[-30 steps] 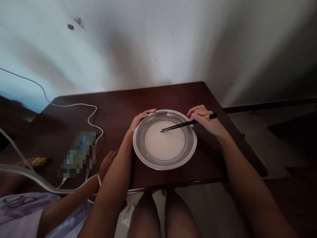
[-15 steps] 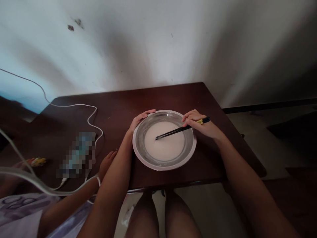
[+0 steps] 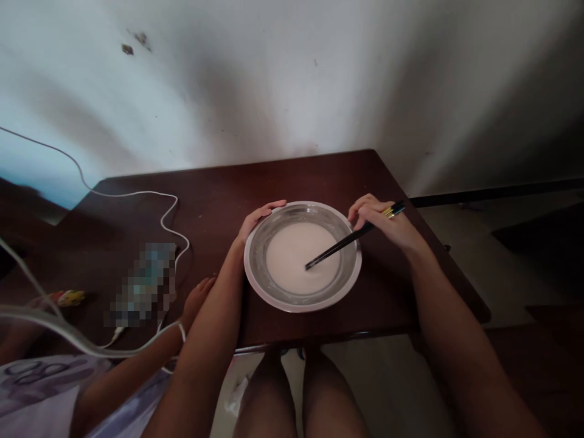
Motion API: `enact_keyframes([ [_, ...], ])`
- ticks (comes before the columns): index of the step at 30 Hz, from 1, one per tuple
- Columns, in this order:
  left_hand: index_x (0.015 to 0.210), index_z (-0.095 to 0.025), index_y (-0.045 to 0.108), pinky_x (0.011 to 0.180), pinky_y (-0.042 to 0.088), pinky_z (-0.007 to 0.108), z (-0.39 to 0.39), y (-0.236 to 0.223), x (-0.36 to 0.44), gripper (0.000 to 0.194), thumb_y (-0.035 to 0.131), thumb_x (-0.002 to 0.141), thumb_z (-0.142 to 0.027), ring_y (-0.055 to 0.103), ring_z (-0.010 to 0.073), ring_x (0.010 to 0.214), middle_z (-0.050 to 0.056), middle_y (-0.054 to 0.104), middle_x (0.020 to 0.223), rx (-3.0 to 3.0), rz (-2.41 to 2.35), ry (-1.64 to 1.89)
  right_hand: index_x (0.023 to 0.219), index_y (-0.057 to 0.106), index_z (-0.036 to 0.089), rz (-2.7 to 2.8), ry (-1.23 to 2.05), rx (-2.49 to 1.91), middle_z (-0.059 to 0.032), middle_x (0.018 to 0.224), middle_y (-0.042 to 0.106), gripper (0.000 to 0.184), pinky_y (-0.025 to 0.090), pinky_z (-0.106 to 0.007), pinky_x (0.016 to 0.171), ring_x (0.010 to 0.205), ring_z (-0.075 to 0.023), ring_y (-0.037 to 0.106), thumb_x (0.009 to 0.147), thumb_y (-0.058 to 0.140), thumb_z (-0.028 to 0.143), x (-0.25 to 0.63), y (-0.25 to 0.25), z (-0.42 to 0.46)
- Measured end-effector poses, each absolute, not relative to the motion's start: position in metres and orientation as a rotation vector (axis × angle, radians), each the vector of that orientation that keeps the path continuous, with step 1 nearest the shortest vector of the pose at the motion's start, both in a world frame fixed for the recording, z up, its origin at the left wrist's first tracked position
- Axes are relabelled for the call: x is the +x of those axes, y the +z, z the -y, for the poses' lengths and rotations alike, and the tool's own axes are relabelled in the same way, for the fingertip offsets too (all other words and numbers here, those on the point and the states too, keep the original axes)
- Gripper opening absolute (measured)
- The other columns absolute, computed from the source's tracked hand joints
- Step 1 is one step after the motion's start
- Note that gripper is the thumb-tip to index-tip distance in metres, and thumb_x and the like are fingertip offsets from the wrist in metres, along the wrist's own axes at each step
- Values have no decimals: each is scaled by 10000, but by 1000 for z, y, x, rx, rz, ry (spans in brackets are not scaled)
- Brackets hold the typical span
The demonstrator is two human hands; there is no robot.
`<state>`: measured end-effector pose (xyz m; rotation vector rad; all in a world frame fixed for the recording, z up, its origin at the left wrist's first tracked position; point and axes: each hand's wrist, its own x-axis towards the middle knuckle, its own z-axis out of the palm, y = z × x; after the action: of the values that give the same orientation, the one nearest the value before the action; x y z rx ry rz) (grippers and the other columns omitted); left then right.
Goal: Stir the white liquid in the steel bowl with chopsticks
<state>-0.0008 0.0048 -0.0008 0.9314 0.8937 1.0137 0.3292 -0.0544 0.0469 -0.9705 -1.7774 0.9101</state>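
Where the metal bowl stands: on the dark red table, toward its near edge; upright, with its wide rim uppermost.
Whitish liquid: pooled inside the bowl; the grey inner wall shows all around it.
Left hand: at the bowl's far left rim; fingers extended and laid along the rim, touching it; thumb hidden, so whether they grip cannot be told.
Right hand: at the bowl's far right side; fingers bent and closed around the chopsticks; whether they touch the rim cannot be told.
Black chopsticks: slanting over the bowl's right rim; tips together at the liquid, gold bands near the upper ends.
White cable: winding across the table, left of the bowl.
Pixelated object: left of the bowl; details obscured.
Another person's hand: between that object and the bowl; beside the wearer's left forearm.
Yellow and red item: far left of the bowl; blurred.
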Motion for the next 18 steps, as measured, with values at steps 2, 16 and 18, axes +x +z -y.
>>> enact_keyframes([
  [2,1012,-206,855,1113,503,370,-5,-1,0,311,745,735,-293,674,336,1262,74,830,1107,924,-888,1021,677,805,295,1872,960,-968,-54,919,782,333,485,-474,1007,1058,-275,653,956,643,381,324,46,56],
  [16,1020,-208,860,1061,524,355,-6,-4,-2,328,780,719,-312,729,293,1119,66,837,1088,907,-874,1013,586,750,280,1671,700,-1019,-64,876,770,441,447,-499,1014,1012,-291,642,989,610,395,335,43,49],
  [18,1030,-211,858,1087,510,363,-7,-6,-3,325,781,730,-311,712,307,1180,67,834,1096,928,-866,1014,576,746,277,1719,804,-980,-64,872,769,467,452,-494,1027,1017,-286,648,999,603,411,335,45,51],
])
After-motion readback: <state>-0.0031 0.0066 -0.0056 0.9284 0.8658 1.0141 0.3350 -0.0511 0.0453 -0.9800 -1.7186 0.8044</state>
